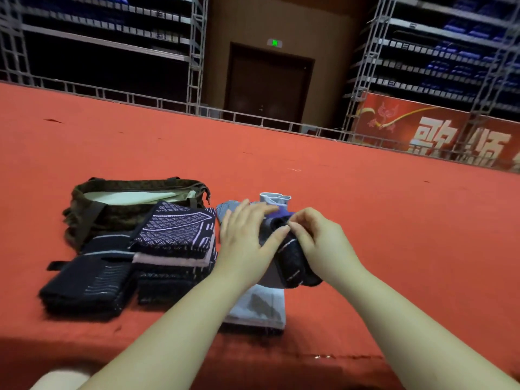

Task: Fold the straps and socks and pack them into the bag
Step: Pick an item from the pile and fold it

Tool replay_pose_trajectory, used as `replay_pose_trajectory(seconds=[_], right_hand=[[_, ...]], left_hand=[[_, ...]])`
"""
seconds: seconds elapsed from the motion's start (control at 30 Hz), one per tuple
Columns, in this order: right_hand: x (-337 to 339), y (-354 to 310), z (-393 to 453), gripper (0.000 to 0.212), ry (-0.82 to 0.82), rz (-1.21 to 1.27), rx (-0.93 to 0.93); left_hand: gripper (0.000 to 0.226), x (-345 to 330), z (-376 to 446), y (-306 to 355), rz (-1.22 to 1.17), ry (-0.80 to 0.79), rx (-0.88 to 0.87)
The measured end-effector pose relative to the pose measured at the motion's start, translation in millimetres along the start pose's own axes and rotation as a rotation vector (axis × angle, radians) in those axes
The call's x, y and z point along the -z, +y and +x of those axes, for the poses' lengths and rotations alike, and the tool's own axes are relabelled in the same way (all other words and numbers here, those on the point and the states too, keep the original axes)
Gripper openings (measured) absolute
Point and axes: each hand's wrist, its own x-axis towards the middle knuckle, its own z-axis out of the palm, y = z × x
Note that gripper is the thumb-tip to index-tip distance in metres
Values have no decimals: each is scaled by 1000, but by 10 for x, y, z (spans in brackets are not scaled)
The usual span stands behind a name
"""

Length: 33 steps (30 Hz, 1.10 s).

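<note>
One open bag (135, 204), two stacks of folded dark straps (174, 249), two hands (281, 240)

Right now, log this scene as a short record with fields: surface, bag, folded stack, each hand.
surface: red carpet
bag: dark bag, mouth open, pale lining showing, far left
folded stack: dark patterned pieces in front of the bag
left hand: left hand, fingers straight, resting on the sock pile
right hand: right hand pinching a dark sock
under the hands: pale grey socks
</note>
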Motion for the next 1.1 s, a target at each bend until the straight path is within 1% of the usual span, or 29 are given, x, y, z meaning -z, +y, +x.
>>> replay_pose_trajectory(seconds=[0.07, 0.1, 0.13, 0.2, 0.3, 0.37, 0.43, 0.5, 0.57, 0.63, 0.73, 0.87, 0.93, 1.03, 1.1], right_hand=[[4, -51, -215, 10, -51, -17, 30], [3, -74, -319, 12, -67, -19, 58], [1, -92, -411, 14, -84, -26, 80], [5, -142, -590, 16, -130, -32, 89], [-46, -228, -785, 14, -207, -24, 17], [-130, -296, -877, 15, -171, 3, -80], [-204, -364, -941, 27, -127, 55, -213], [-268, -401, -978, 31, -160, 82, -276], [-322, -414, -1008, 26, -159, 68, -242], [-371, -423, -1047, 23, -98, 91, -195], [-438, -443, -1135, 21, -4, 171, -140], [-536, -470, -1235, 16, 82, 297, -144], [-592, -503, -1268, 17, 100, 352, -173], [-662, -561, -1316, 16, 116, 465, -209], [-683, -594, -1357, 12, 133, 548, -227]], left_hand=[[35, 46, -172, 13, 59, -22, -24], [26, 68, -266, 17, 51, -46, -10], [21, 101, -362, 27, 18, -73, 8], [21, 184, -560, 48, -53, -117, 77], [26, 256, -797, 70, -7, -79, 114], [26, 279, -902, 81, 28, -35, 127], [25, 314, -979, 62, 27, 4, 157], [26, 344, -1027, 27, 16, 37, 171], [26, 367, -1070, 9, -8, 64, 181], [31, 385, -1109, -15, -27, 98, 198], [31, 408, -1186, -106, -77, 115, 251], [31, 402, -1341, -203, -158, 99, 278], [38, 370, -1415, -201, -227, 95, 300], [32, 344, -1448, -159, -368, 148, 381], [31, 362, -1435, -162, -355, 188, 431]])
